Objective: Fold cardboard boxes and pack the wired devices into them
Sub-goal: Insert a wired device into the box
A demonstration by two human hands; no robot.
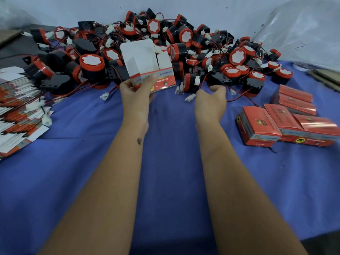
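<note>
My left hand [137, 89] grips a half-opened red and white cardboard box [147, 67] by its lower edge, its white flaps pointing up and away. My right hand [211, 97] reaches to the front edge of a big pile of black and red wired devices [165, 50], fingers curled downward among red wires and white plugs; whether it holds anything I cannot tell. One device [190, 82] lies just left of that hand.
A fanned stack of flat unfolded boxes [18, 111] lies at the left. Several closed red boxes [287, 122] stand at the right. A blue cloth [165, 162] covers the table. Clear plastic sheeting [303, 30] hangs at the back right.
</note>
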